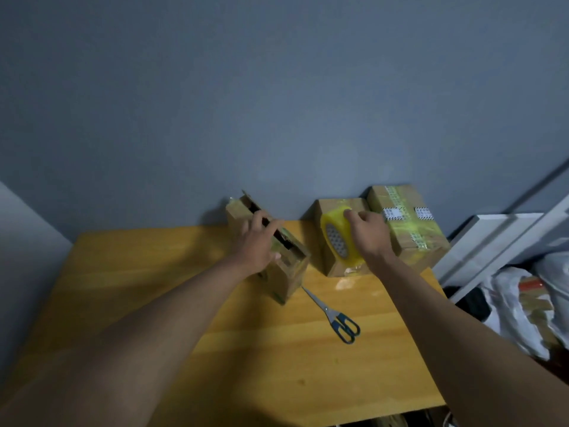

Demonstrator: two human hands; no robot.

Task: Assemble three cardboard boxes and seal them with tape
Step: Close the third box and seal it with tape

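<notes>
A narrow cardboard box [288, 280] stands on the wooden table [154, 272] with its top flaps partly apart, showing a dark gap. My left hand [258, 245] rests over its top, fingers stretched along the flaps. A yellow-tinted tape roll [337, 235] stands on edge on a second box [334, 268], and my right hand [369, 234] grips the roll from its right side. A third box [409, 229], sealed with tape strips, sits beside it against the wall.
Scissors [334, 315] with blue handles lie on the table in front of the boxes. White shelving boards [492, 241] and plastic bags [523, 306] crowd the right side beyond the table edge. A grey wall [277, 103] rises behind.
</notes>
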